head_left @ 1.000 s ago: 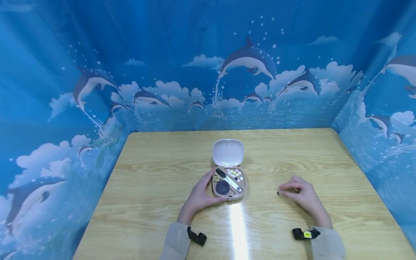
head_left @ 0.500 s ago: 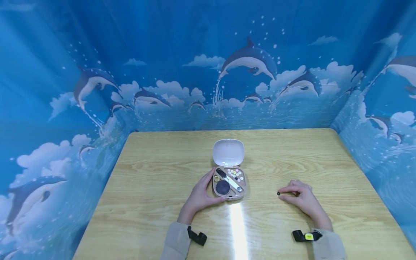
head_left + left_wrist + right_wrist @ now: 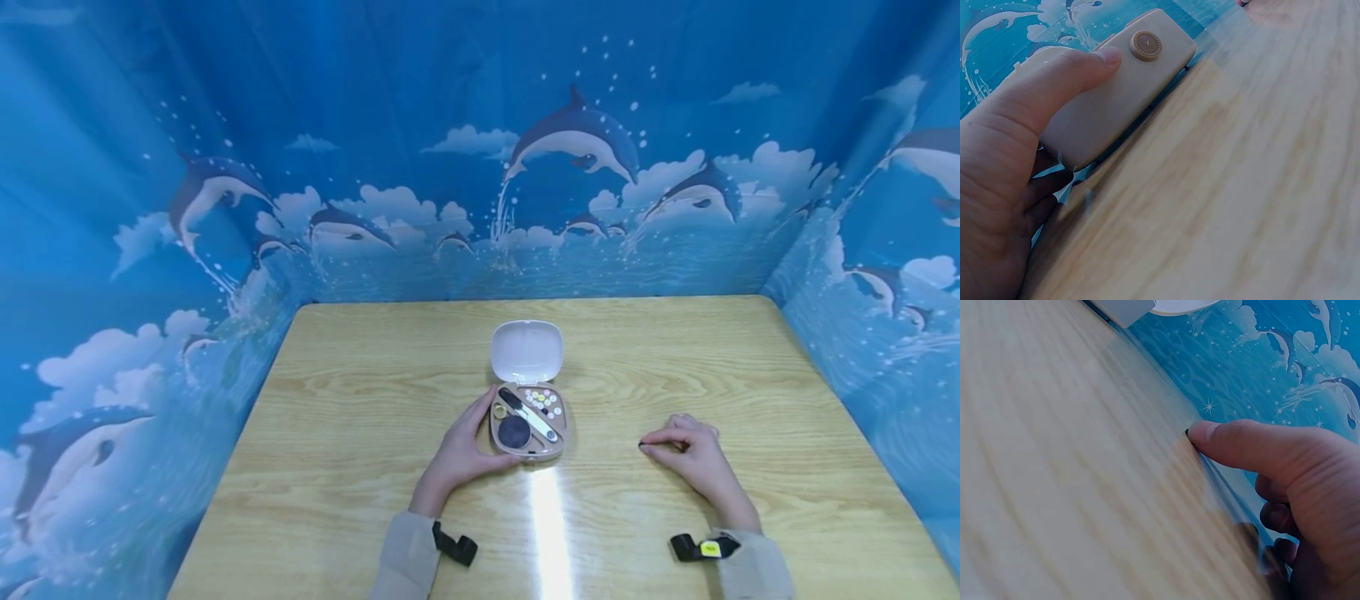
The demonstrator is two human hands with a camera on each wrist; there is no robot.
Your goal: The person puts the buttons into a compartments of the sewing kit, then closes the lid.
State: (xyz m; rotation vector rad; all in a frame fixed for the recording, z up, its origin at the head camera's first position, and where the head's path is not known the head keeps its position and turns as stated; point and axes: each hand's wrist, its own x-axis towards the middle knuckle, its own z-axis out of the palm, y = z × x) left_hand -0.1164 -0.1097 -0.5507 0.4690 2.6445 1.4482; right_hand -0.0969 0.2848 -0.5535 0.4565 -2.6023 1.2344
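Observation:
A small sewing kit box (image 3: 562, 437) lies on the table with its white lid (image 3: 527, 352) raised. My left hand (image 3: 461, 450) grips its left side, the thumb on the front wall beside a round tan catch (image 3: 1146, 45). Inside are several white buttons (image 3: 553, 401), a white tool with a black end (image 3: 536, 422), a dark round piece (image 3: 513, 432) and a small gold ring-shaped piece (image 3: 500, 412). To the right, my right hand (image 3: 697, 458) pinches a small black button (image 3: 1187, 432) between thumb and forefinger, close over the table; the fingertips hide most of it.
The wood-grain table (image 3: 360, 383) ends at a blue dolphin-print curtain (image 3: 420, 167) behind and at both sides. A bright strip of reflected light (image 3: 551, 533) crosses the tabletop in front of the box. Both wrists wear black straps.
My right hand has shifted very slightly left with the black button, which shows less between the fingertips now than half a second ago. The left hand and the box have stayed put.

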